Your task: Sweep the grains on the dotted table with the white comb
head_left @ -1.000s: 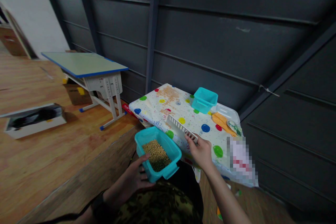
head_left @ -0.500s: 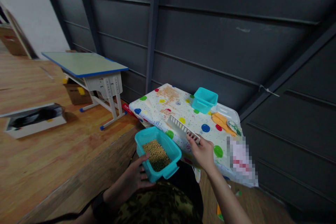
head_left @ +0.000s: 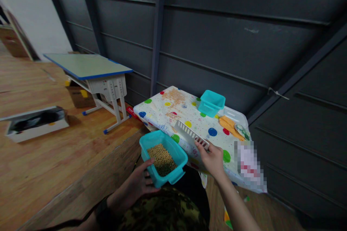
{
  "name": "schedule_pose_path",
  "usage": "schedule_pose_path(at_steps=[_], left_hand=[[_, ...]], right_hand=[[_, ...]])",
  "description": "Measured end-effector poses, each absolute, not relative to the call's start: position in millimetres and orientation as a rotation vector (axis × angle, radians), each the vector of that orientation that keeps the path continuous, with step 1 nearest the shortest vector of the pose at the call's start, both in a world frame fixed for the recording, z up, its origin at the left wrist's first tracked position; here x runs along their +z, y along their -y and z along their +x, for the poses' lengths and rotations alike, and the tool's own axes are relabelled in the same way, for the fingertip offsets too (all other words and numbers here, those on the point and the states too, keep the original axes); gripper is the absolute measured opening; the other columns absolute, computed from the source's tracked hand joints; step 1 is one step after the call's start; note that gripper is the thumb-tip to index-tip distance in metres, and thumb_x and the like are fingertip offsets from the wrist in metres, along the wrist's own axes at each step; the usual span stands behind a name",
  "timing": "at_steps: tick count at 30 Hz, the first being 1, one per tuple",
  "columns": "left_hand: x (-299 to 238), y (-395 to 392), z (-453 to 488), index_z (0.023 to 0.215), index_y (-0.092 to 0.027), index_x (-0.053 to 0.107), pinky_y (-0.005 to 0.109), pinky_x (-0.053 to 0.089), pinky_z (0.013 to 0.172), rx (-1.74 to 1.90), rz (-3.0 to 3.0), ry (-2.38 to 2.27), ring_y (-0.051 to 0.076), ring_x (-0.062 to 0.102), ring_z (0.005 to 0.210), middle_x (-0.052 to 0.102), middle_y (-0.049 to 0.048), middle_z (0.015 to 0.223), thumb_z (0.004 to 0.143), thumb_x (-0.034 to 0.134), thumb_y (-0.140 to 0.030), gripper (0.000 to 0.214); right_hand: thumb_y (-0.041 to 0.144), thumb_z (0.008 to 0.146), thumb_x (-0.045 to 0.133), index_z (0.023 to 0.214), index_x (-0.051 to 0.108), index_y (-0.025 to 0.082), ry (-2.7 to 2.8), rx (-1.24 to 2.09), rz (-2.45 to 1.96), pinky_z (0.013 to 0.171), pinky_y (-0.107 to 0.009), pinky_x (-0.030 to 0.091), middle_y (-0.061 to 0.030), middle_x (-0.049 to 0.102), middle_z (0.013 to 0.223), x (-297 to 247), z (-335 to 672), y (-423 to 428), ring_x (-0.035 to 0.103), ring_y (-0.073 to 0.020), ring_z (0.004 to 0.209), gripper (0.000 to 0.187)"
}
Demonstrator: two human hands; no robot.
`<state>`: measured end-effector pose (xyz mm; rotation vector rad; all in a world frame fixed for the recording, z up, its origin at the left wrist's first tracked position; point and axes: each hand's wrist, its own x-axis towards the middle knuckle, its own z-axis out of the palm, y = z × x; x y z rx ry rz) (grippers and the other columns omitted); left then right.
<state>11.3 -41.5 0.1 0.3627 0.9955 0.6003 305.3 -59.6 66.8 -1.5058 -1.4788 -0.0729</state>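
A teal plastic bin (head_left: 179,153) rests in my left hand (head_left: 143,180), thumb over its near-left rim and fingers against its side. Dried soybeans (head_left: 161,155) cover part of the bin's bottom, with a darker patch at the near end. My right hand (head_left: 214,158) grips the near end of a white slotted plastic strip (head_left: 188,133), which is tilted at the front edge of the table, right of the bin. Loose tan bits (head_left: 175,98) lie scattered over the far left of the balloon-print tablecloth (head_left: 200,124).
A second teal bin (head_left: 211,103) stands at the table's back, beside a white tray (head_left: 235,113). Orange cloth or gloves (head_left: 229,126) lie near it. Left of the table are a green-topped desk (head_left: 92,65) and an open white box (head_left: 38,126) on the floor. A dark panelled wall (head_left: 217,43) rises behind.
My right hand and the white slotted strip have shifted slightly right and down. My left hand and its bin look the same.
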Motion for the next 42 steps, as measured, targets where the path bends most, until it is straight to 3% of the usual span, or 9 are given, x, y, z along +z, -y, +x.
schedule_pose_path(at_steps=[13, 27, 42], left_hand=[[8.5, 40.8, 13.3, 0.136, -0.016, 0.063, 0.067, 0.062, 0.106, 0.588, 0.365, -1.039, 0.033, 0.083, 0.085, 0.083, 0.0129, 0.101, 0.101, 0.068, -0.049, 0.048], [2.5, 40.1, 12.6, 0.135, -0.014, 0.065, 0.062, 0.066, 0.098, 0.594, 0.363, -1.016, 0.032, 0.081, 0.080, 0.081, 0.0101, 0.090, 0.099, 0.072, -0.049, 0.050], [14.8, 41.1, 15.1, 0.130, -0.015, 0.063, 0.065, 0.064, 0.099, 0.595, 0.347, -1.055, 0.033, 0.081, 0.080, 0.081, 0.0091, 0.090, 0.104, 0.065, -0.045, 0.040]], right_hand=[[0.069, 0.098, 0.067, 0.072, 0.083, 0.019, 1.365, -0.062, -1.537, 0.050, -0.027, 0.050, -0.0006, 0.061, 0.049, 68.5, 292.6, 67.0, 0.055, -0.0176, 0.047, 0.058], [0.077, 0.092, 0.067, 0.058, 0.070, 0.018, 1.309, -0.128, -1.636, 0.047, -0.026, 0.038, 0.0012, 0.052, 0.046, 74.8, 314.1, 64.8, 0.048, -0.0147, 0.044, 0.068], [0.077, 0.088, 0.069, 0.054, 0.065, 0.018, 1.340, -0.026, -1.641, 0.047, -0.026, 0.034, 0.0026, 0.045, 0.046, 75.3, 319.0, 66.1, 0.042, -0.0132, 0.046, 0.068]])
